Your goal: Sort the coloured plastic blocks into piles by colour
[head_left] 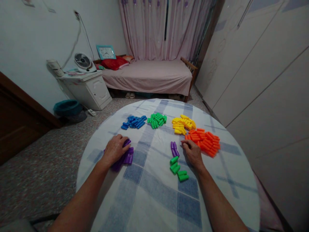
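Note:
On a round table with a blue-checked cloth (154, 199) lie small plastic pegs sorted in piles by colour. My left hand (115, 149) rests palm down on the purple pile (126, 156), its fingers curled over the pegs. My right hand (192, 152) lies with curled fingers beside the orange pile (204, 140), its fingertips close to a few loose purple pegs (174, 149). Several green pegs (177, 168) lie just left of my right wrist. Whether the right hand holds a peg is hidden.
Blue (134, 122), green (156, 120) and yellow (183, 124) piles lie along the table's far side. Beyond stand a bed (149, 77), a white cabinet (89, 90) with a fan (82, 61), a teal basin (67, 108) on the floor and wardrobe doors (253, 64) on the right.

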